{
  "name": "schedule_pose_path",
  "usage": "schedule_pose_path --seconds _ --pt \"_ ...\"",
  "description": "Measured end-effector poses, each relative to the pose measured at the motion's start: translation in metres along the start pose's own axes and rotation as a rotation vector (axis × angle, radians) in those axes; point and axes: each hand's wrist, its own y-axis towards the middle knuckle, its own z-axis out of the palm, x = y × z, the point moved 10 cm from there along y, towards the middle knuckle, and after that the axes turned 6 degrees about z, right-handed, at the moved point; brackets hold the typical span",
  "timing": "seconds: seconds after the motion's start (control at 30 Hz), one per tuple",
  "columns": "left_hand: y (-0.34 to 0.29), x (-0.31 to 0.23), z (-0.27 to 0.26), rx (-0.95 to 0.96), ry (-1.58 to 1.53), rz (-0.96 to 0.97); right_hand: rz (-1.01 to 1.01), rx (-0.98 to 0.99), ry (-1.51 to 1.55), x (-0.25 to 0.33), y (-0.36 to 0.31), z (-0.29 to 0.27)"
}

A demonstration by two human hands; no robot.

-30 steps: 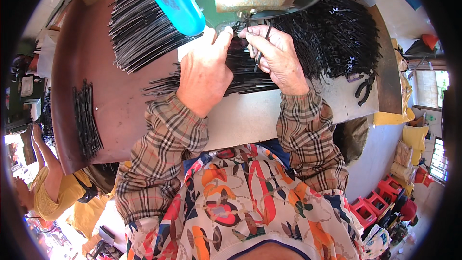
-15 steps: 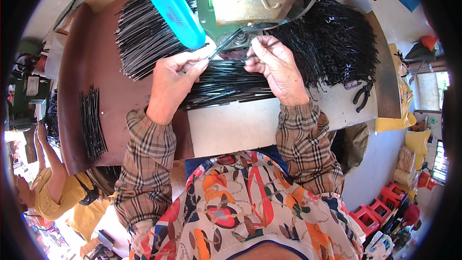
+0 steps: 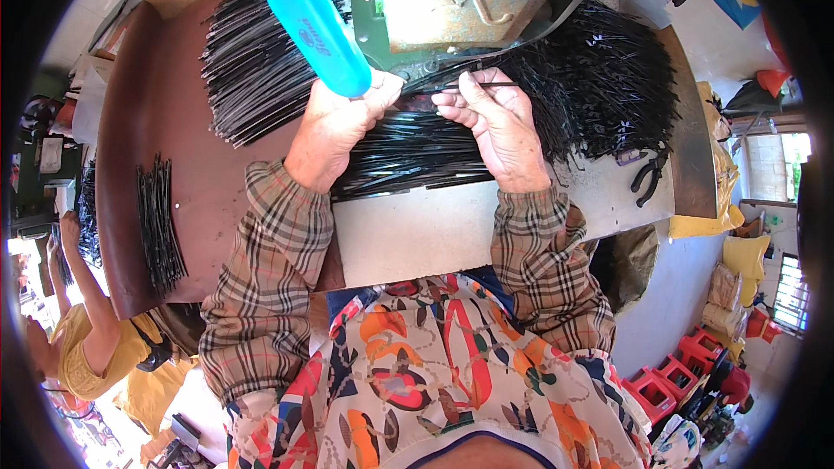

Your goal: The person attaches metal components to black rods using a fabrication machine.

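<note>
My right hand (image 3: 504, 126) pinches a thin black rod (image 3: 498, 84) between thumb and fingers, in front of the green machine base. Close on its left, my left hand (image 3: 343, 126) is closed, its fingertips at dark rods below the machine head (image 3: 478, 0); what it grips is hidden. Under both hands lies a bundle of black rods (image 3: 417, 152), set crosswise on a pale board (image 3: 413, 243). A blue paddle-shaped piece (image 3: 317, 30) hangs in front of the machine and overlaps my left hand.
Black rods (image 3: 261, 61) lie in a large stack at left, with a smaller bundle (image 3: 159, 226) nearer me. A tangled pile of black parts (image 3: 608, 78) fills the right, beside black-handled pliers (image 3: 650, 178). Another person in yellow (image 3: 95, 339) works at far left.
My left hand has moved right and slightly up, closer to my right hand. The slanted rod by its fingers no longer shows clearly; a rod now shows level in my right hand.
</note>
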Motion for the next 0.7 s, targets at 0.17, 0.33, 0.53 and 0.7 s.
schedule_pose_path --seconds 0.17,0.33,0.53,0.7 --pt "-0.0017 0.0023 0.0028 0.003 -0.043 -0.039 -0.047 0.0 0.016 0.0008 0.001 0.0008" --pt "-0.0021 0.0048 0.0046 0.006 -0.066 -0.051 -0.061 -0.004 0.003 0.0011 0.0015 0.0008" --pt "-0.0013 0.002 0.0025 -0.017 -0.025 -0.043 -0.053 0.025 0.029 0.0027 0.0009 0.0" --pt "-0.0025 0.0031 0.0029 -0.019 -0.014 -0.047 -0.065 0.017 -0.003 0.0029 0.001 0.0012"
